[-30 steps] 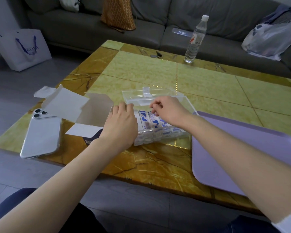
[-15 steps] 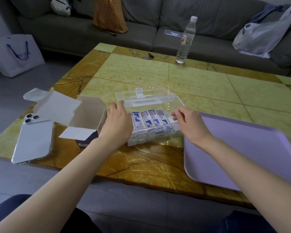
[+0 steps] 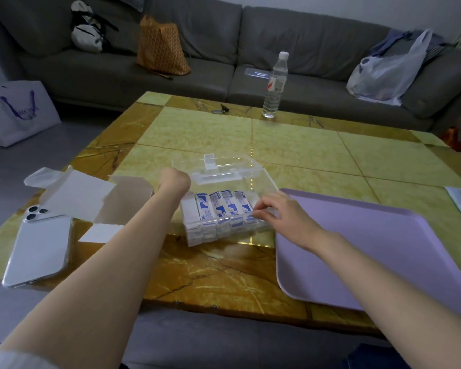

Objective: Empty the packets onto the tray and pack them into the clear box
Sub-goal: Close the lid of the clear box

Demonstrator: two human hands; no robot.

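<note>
Your left hand [image 3: 174,182] is bent down at the wrist over the far left corner of the clear box [image 3: 262,181]. Its fingers are hidden behind the back of the hand, so whether they are apart or gripping cannot be told. Your right hand [image 3: 282,214] is at the box's other end, thumb and forefinger pinched together on the near right rim. Whether they also catch a packet's end is unclear.

The box sits on the desk [image 3: 210,267] between your two hands, its see-through lid [image 3: 216,170] thrown back flat on the far side. Inside, the packets [image 3: 218,207] lie in a tidy side-by-side row, white with blue print, and more of them show stacked beneath through the near wall.

Just right of your right hand, under its wrist, lies the lilac tray [image 3: 370,235]. Left of your left forearm are an opened white carton [image 3: 123,201] and a phone [image 3: 37,246] lying face down.
</note>
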